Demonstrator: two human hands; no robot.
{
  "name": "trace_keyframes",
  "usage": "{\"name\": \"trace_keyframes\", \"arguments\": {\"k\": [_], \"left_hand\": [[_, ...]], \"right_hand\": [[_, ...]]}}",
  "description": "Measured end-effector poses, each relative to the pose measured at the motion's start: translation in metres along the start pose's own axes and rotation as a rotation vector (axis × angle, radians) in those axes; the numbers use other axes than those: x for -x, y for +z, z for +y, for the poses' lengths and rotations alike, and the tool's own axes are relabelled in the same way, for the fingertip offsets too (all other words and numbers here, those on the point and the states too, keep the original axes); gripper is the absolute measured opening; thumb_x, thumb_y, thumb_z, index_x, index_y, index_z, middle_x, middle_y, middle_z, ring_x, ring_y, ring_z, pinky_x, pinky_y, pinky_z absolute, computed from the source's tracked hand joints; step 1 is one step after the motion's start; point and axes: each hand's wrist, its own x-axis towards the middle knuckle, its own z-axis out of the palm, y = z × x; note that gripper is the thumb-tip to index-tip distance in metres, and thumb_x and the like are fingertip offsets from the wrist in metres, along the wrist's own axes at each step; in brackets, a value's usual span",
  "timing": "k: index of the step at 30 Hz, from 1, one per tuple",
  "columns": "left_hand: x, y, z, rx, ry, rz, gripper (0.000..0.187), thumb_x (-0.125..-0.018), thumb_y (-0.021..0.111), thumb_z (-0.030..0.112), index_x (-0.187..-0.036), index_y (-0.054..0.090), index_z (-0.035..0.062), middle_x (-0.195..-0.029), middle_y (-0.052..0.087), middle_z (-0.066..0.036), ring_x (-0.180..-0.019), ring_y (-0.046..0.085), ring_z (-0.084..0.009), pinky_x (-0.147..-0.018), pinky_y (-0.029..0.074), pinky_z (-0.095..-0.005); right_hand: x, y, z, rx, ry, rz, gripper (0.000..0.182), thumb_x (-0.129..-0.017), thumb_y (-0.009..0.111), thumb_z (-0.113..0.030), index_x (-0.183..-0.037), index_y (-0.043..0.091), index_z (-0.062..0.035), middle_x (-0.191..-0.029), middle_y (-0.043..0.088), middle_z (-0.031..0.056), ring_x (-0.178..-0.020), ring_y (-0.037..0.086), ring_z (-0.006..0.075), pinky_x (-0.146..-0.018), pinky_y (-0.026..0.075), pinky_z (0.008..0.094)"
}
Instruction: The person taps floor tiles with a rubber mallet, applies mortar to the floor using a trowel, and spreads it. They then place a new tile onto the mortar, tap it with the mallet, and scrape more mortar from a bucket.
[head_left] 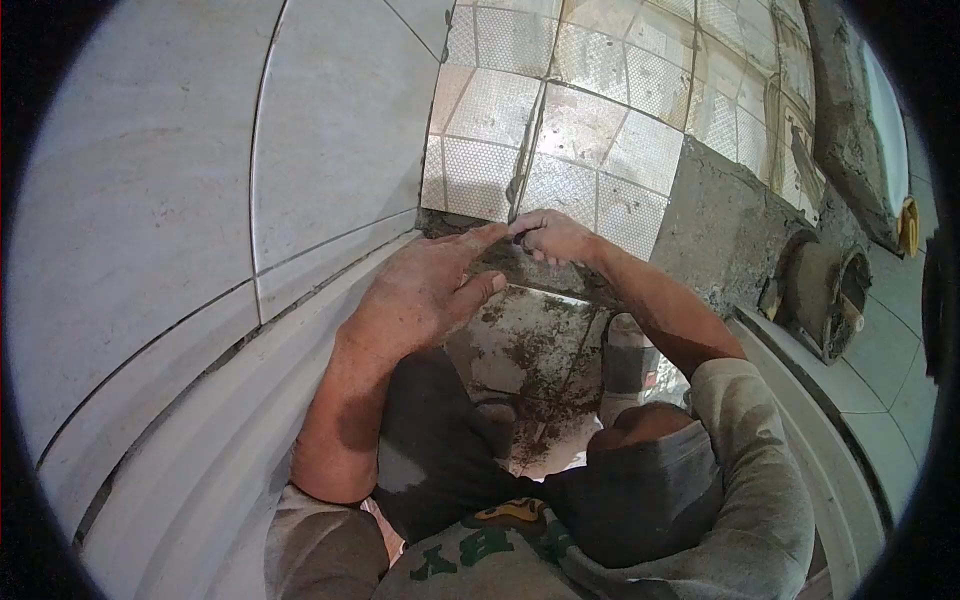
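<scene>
My left hand (425, 285) is stretched forward with its fingers extended and thumb apart, and nothing shows in it. Its fingertips come close to my right hand (556, 238), which is closed around a small dark thing (519, 238), mostly hidden by the fingers. Both hands are low over the near edge of the patterned floor tiles (570, 125). A dark joint line (521, 160) runs between the tiles away from my hands. Below them lies a strip of rough grey mortar (510, 262).
Large pale wall tiles (155, 170) and a white door frame (240, 390) rise on the left. Bare cement (710, 220) lies to the right, with a mortar-crusted bucket (825, 295) tipped over beside it. A stained floor slab (530, 340) is between my feet.
</scene>
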Motion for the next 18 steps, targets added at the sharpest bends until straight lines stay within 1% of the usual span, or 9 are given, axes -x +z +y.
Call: {"name": "trace_keyframes", "arguments": {"k": [1,2,4,5,7,11,14,16,18], "left_hand": [[0.0,-0.001,0.001,0.003,-0.004,-0.011,0.049,-0.09,0.061,0.027,-0.132,0.051,0.0036,-0.122,0.059,-0.023,-0.11,0.058,-0.0372,-0.092,0.046,-0.0405],[0.001,0.001,-0.002,0.003,-0.006,-0.011,0.049,-0.09,0.061,0.027,-0.132,0.051,0.0036,-0.122,0.059,-0.023,-0.11,0.058,-0.0372,-0.092,0.046,-0.0405],[0.002,0.007,-0.008,-0.062,0.068,0.081,0.048,-0.09,0.059,0.027,-0.13,0.05,0.002,-0.11,0.063,-0.022,-0.101,0.059,-0.0389,-0.089,0.045,-0.0448],[0.002,0.006,-0.008,-0.061,0.069,0.08,0.048,-0.09,0.059,0.027,-0.13,0.05,0.002,-0.11,0.063,-0.022,-0.101,0.059,-0.0389,-0.089,0.045,-0.0448],[0.002,0.004,-0.004,-0.08,0.027,0.049,0.048,-0.09,0.059,0.027,-0.13,0.05,0.0022,-0.111,0.063,-0.023,-0.103,0.059,-0.0388,-0.089,0.045,-0.045],[0.001,0.004,-0.004,-0.045,0.014,0.033,0.048,-0.091,0.058,0.028,-0.131,0.05,0.0024,-0.113,0.062,-0.023,-0.103,0.059,-0.0386,-0.09,0.044,-0.0452],[0.001,0.004,-0.006,-0.072,0.068,0.053,0.048,-0.091,0.058,0.028,-0.131,0.05,0.0023,-0.113,0.062,-0.022,-0.103,0.059,-0.0385,-0.091,0.044,-0.0451],[0.001,0.004,-0.004,-0.058,0.019,0.035,0.048,-0.091,0.058,0.028,-0.131,0.05,0.002,-0.114,0.062,-0.022,-0.103,0.059,-0.0384,-0.092,0.044,-0.0447],[0.001,0.002,-0.001,-0.045,0.007,0.02,0.048,-0.091,0.058,0.028,-0.131,0.05,0.0021,-0.114,0.062,-0.022,-0.103,0.059,-0.0383,-0.091,0.044,-0.0445]], "right_hand": [[0.002,0.001,-0.003,-0.091,0.091,-0.015,0.038,-0.08,0.054,-0.012,-0.116,0.065,-0.0114,-0.076,0.064,0.005,-0.059,0.056,0.0121,-0.056,0.049,0.028],[0.003,0.0,-0.004,-0.091,0.091,-0.016,0.038,-0.08,0.054,-0.012,-0.116,0.065,-0.0114,-0.076,0.064,0.005,-0.059,0.056,0.0121,-0.056,0.049,0.028],[0.004,-0.006,-0.004,-0.212,-0.007,0.09,0.036,-0.078,0.055,-0.011,-0.112,0.068,-0.013,-0.065,0.057,0.0,-0.053,0.048,0.0089,-0.05,0.043,0.0259],[0.002,-0.012,-0.004,-0.212,-0.006,0.09,0.036,-0.078,0.055,-0.011,-0.112,0.068,-0.013,-0.065,0.057,0.0,-0.053,0.048,0.0089,-0.05,0.043,0.0259],[-0.003,-0.026,-0.011,-0.203,-0.148,0.227,0.037,-0.084,0.052,-0.01,-0.118,0.065,-0.0132,-0.061,0.053,-0.0031,-0.047,0.044,0.0049,-0.041,0.035,0.0217],[-0.028,-0.043,-0.005,-0.015,-0.142,0.353,0.037,-0.082,0.053,-0.01,-0.117,0.065,-0.0113,-0.058,0.053,-0.0016,-0.047,0.045,0.0065,-0.042,0.037,0.0235],[-0.025,-0.043,-0.012,0.004,-0.11,0.265,0.04,-0.08,0.053,-0.01,-0.119,0.063,-0.0109,-0.058,0.054,-0.0003,-0.047,0.048,0.0083,-0.045,0.04,0.0254],[-0.024,-0.038,-0.013,-0.034,-0.065,0.162,0.042,-0.08,0.052,-0.011,-0.121,0.061,-0.0123,-0.059,0.054,0.0001,-0.049,0.049,0.0092,-0.047,0.042,0.0265],[-0.025,-0.03,-0.01,0.007,-0.066,0.142,0.041,-0.081,0.052,-0.012,-0.121,0.061,-0.0129,-0.06,0.055,0.0004,-0.049,0.049,0.0093,-0.046,0.042,0.0265]]}}
